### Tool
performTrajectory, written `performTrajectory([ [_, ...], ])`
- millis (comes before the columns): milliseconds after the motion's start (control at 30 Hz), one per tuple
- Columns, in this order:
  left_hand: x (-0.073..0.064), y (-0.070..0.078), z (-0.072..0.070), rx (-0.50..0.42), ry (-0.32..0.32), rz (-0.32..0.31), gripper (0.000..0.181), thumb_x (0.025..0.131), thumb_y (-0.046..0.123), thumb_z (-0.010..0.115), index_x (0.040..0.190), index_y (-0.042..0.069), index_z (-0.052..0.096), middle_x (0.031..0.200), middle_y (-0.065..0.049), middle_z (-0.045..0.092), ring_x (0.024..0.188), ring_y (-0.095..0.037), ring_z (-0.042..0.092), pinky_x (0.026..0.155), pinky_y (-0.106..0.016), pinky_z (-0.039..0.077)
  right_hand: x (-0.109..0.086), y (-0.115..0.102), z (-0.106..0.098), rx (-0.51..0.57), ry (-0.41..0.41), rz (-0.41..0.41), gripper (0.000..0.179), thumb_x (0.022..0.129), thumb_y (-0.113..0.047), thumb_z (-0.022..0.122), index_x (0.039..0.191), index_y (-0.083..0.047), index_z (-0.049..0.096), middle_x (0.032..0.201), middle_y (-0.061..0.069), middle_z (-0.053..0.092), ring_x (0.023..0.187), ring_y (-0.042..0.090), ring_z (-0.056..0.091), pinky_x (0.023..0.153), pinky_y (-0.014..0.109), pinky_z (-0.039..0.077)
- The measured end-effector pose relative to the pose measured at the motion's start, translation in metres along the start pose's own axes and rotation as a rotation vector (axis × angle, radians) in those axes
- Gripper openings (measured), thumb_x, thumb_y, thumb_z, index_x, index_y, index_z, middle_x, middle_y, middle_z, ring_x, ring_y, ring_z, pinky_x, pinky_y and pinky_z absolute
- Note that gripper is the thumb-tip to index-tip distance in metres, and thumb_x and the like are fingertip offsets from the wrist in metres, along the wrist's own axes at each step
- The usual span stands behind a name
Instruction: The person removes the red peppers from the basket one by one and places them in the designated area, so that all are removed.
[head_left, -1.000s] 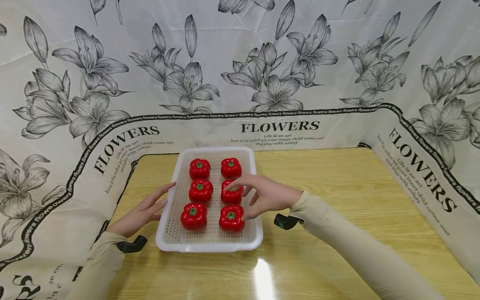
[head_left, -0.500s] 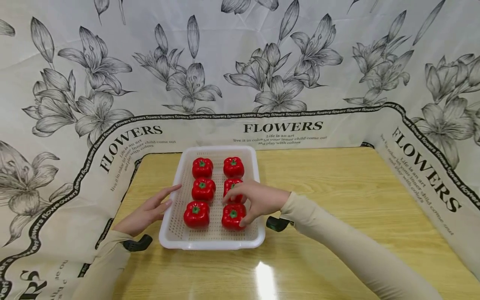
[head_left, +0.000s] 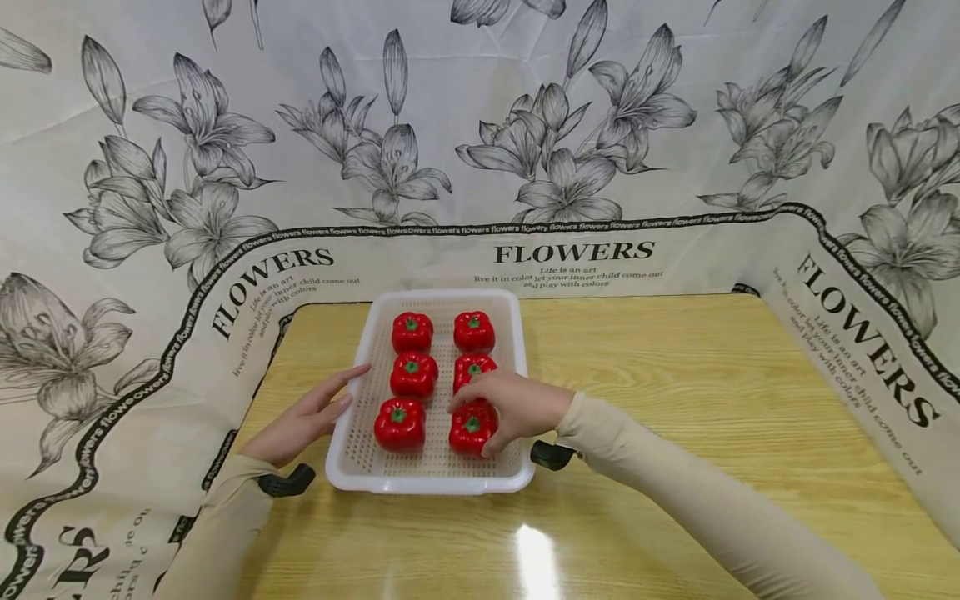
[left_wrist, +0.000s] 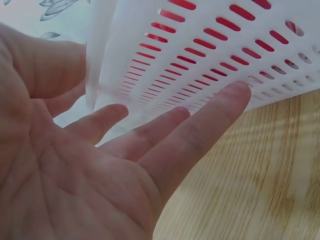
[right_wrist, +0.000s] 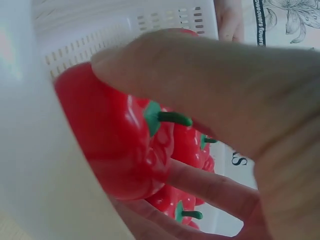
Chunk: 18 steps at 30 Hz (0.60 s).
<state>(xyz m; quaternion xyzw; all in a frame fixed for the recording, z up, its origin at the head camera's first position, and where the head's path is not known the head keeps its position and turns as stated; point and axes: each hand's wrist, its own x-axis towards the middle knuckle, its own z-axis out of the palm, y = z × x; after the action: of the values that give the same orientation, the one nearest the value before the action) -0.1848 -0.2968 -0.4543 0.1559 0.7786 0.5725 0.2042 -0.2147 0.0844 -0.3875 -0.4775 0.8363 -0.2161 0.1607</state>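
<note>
A white perforated plastic basket (head_left: 431, 485) holds several red bell peppers with green stems, set in two columns. My right hand (head_left: 521, 404) reaches over the basket's right rim and grips the front right bell pepper (head_left: 467, 437). In the right wrist view the thumb lies on one side of this bell pepper (right_wrist: 100, 130), with fingers on the far side. The right hand partly hides the middle right bell pepper (head_left: 472, 367). My left hand (head_left: 303, 421) is at the basket's left side, and the left wrist view shows its extended fingers (left_wrist: 200, 135) against the slotted wall.
The basket stands on a light wood-grain table (head_left: 660, 358), near its back left. A white cloth printed with flowers and lettering (head_left: 573, 254) rises behind the table and along both sides. A bright reflection lies on the table in front of the basket.
The right hand has moved from above the right column down and toward the front right bell pepper, closing its thumb and fingers around it. The left hand stays at the basket's side.
</note>
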Motion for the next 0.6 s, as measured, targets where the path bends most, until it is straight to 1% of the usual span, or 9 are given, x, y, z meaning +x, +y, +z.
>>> performTrajectory([
  [100, -0.001, 0.001, 0.002, 0.002, 0.005, 0.001, 0.058, 0.121, 0.029, 0.042, 0.176, 0.020, 0.025, 0.181, -0.019, 0.008, 0.153, -0.054, 0.037, 0.112, -0.062, 0.050, 0.000, 0.000, 0.003, -0.014, -0.013, 0.022, 0.066, 0.078, -0.014, 0.100, 0.138, -0.004, 0.073, 0.135, 0.008, 0.073, 0.123, 0.024, 0.066, 0.109, 0.039, 0.051],
  [233, -0.001, -0.001, 0.002, 0.018, 0.007, 0.009, 0.059, 0.121, 0.030, 0.042, 0.176, 0.020, 0.024, 0.181, -0.020, 0.007, 0.152, -0.056, 0.037, 0.111, -0.063, 0.051, 0.000, 0.000, 0.007, -0.017, -0.012, 0.048, 0.065, 0.079, -0.015, 0.100, 0.137, -0.005, 0.074, 0.136, 0.008, 0.073, 0.125, 0.024, 0.065, 0.111, 0.040, 0.050],
  [467, -0.004, -0.004, 0.002, 0.049, 0.017, -0.005, 0.059, 0.120, 0.033, 0.044, 0.176, 0.024, 0.025, 0.181, -0.018, 0.009, 0.150, -0.054, 0.042, 0.108, -0.060, 0.054, -0.002, -0.001, 0.012, 0.018, 0.002, 0.045, 0.062, 0.078, -0.015, 0.101, 0.134, -0.006, 0.075, 0.134, 0.007, 0.073, 0.124, 0.024, 0.065, 0.110, 0.038, 0.050],
  [600, -0.005, -0.007, 0.003, 0.053, 0.027, 0.008, 0.058, 0.120, 0.033, 0.044, 0.175, 0.025, 0.026, 0.181, -0.017, 0.010, 0.150, -0.054, 0.042, 0.109, -0.061, 0.054, -0.002, -0.002, 0.014, 0.016, 0.021, 0.032, 0.061, 0.077, -0.014, 0.101, 0.132, -0.006, 0.076, 0.132, 0.007, 0.073, 0.121, 0.023, 0.065, 0.109, 0.039, 0.051],
])
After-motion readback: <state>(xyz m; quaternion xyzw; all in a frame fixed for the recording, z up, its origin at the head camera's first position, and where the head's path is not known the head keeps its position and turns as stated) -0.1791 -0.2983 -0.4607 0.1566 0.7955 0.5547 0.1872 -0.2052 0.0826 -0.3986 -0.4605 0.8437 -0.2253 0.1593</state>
